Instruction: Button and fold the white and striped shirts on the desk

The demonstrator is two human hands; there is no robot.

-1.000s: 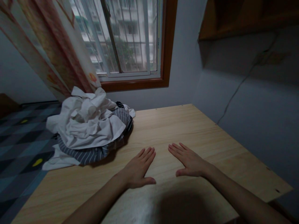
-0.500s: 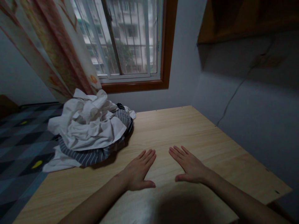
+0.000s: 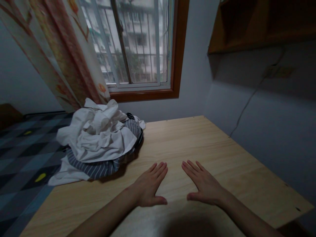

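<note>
Since the earlier frames only our view has shifted: it has tipped up slightly, so hands, board and cloth all sit a little lower and further right, their layout otherwise much the same. Nearest us, our left hand [image 3: 149, 187] and our right hand [image 3: 206, 184] lie palm down, fingers straight and nearly together, thumbs spread inward; both are fully flattened and grip nothing. They slant towards each other with a gap between, over the pale wooden tabletop [image 3: 177, 138]; we cannot tell how firmly they press. Its grain runs roughly crosswise.

Beyond our left hand, at the tabletop's left side, we see a crumpled heap of cloth [image 3: 101, 140]. White fabric is bunched in loose folds on top, with grey white-striped cloth [image 3: 98, 168] showing under it. The heap is wider than tall, its long axis running from a white corner at lower left to the striped end at upper right. Left of it spreads a dark checked cover [image 3: 14, 161]. Farther off are a flowered curtain [image 3: 66, 56] and a barred window [image 3: 138, 49]; at upper right hangs an open-fronted wooden shelf [image 3: 243, 47], its compartments too dark for us to read.
</note>
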